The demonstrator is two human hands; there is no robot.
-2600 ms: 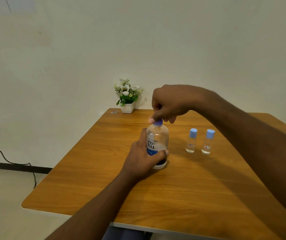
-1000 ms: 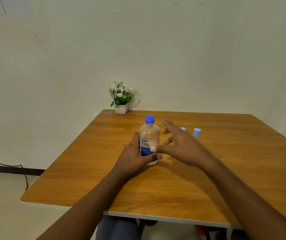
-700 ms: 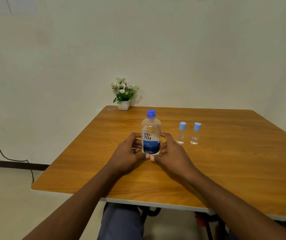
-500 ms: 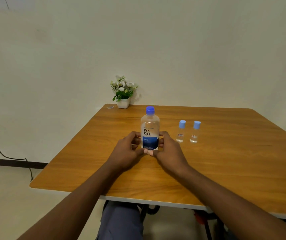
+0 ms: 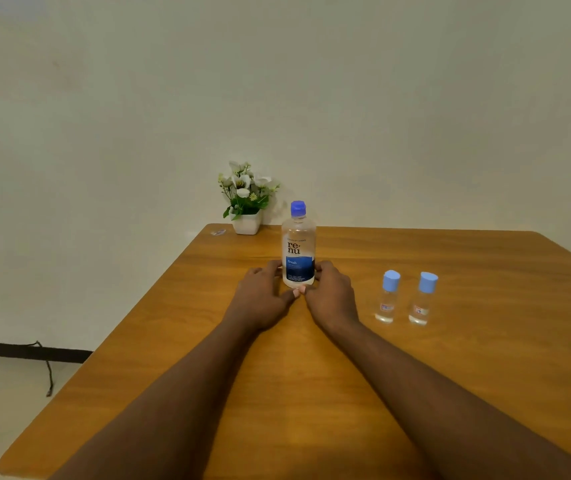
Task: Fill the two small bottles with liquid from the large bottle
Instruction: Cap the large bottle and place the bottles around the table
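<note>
Wood-grained table [image 5: 485,358] is shown in the head view: the large bottle [image 5: 298,252], capped and upright, is clasped at its base by the left hand [image 5: 261,301] and the right hand [image 5: 332,296], seemingly to be steadied. The left small bottle [image 5: 386,299] and right small bottle [image 5: 422,301] are stood capped nearby, ready for filling.

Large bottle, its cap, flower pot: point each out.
large bottle [image 5: 298,268]: head view, middle of the blue label.
cap [image 5: 298,208]: head view, side of the cap.
flower pot [image 5: 247,225]: head view, white front face.
</note>
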